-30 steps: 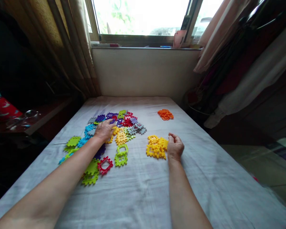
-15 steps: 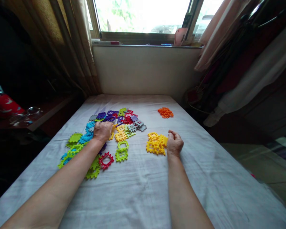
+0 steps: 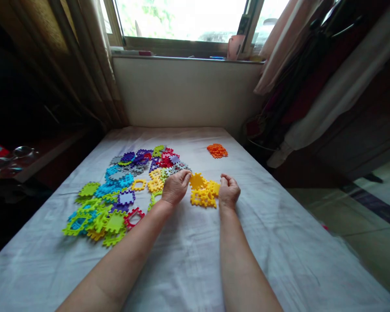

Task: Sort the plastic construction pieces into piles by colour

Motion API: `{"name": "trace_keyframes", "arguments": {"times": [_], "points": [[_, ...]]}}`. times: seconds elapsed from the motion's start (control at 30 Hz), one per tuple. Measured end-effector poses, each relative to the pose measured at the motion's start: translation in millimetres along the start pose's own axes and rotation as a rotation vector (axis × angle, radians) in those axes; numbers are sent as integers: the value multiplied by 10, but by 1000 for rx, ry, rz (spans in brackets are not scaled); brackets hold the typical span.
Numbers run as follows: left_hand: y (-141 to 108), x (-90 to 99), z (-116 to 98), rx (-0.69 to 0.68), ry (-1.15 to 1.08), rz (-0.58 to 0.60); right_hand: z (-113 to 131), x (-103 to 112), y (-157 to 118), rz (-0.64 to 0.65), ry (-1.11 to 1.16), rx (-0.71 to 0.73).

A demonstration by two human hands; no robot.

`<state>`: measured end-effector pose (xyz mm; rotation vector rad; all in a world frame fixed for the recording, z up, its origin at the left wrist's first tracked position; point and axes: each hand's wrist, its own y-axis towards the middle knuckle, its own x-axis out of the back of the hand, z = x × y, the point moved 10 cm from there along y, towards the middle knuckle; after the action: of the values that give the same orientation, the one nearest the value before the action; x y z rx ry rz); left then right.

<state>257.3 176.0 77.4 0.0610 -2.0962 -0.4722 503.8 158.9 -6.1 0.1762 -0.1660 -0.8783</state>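
Note:
My left hand [image 3: 176, 187] pinches a yellow interlocking tile [image 3: 197, 180] by its left edge, at the back of a small heap of yellow interlocking tiles [image 3: 203, 198]. Some of these are open frames, others solid squares with toothed edges. At the heap's right side is my right hand [image 3: 229, 191], its fingers curled closed. A yellow tile touches that hand, but whether the fingers grip anything is hidden. Left of my left hand lie a loose yellow frame tile [image 3: 138, 185] and a green frame tile [image 3: 154, 199], partly covered by the hand.
A mixed spread of green tiles [image 3: 115, 221], blue tiles [image 3: 108, 188], purple tiles [image 3: 128, 156] and red tiles [image 3: 165, 161] covers the left of the white sheet [image 3: 178, 268]. An orange tile heap [image 3: 217, 151] lies at the back right. A wall [image 3: 185, 93] rises behind the sheet.
My left hand has moved right from the mixed spread to the yellow heap, bringing a yellow tile. My right hand stays beside the heap. The whole view has shifted slightly.

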Motion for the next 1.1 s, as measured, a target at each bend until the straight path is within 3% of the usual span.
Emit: {"name": "trace_keyframes", "arguments": {"times": [0.1, 0.23, 0.37, 0.43, 0.53, 0.67, 0.73, 0.8, 0.93, 1.03, 1.1], "points": [[2, -72, -68, -7, -22, -16, -7, -2, 0, -4, 0, -10], [-60, -133, -249, -134, 6, -33, 2, -1, -6, 0, -2, -7], [-265, -295, -473, -311, -3, 83, 23, 1, -11, 7, -15, 18], [-333, -269, -474, -361, -15, 114, 25, 0, -9, 9, -8, 27], [-291, -39, -194, -311, 1, 89, 2, -3, -4, 8, 8, 18], [-168, 309, 568, -47, 243, 113, -30, -11, -2, 8, 14, -3], [-180, 390, 912, 77, 386, 199, -29, -15, -4, 9, 14, 1], [-227, 408, 1104, 130, 460, 289, -23, -15, -4, 9, 8, 8], [-273, 436, 1173, 141, 477, 325, -18, -7, 5, 6, -4, 11], [-250, 494, 1115, 155, 435, 254, -33, 10, 15, -7, 21, -4], [-222, 502, 955, 117, 363, 179, -42, 35, 21, -32, 40, -11]]}}
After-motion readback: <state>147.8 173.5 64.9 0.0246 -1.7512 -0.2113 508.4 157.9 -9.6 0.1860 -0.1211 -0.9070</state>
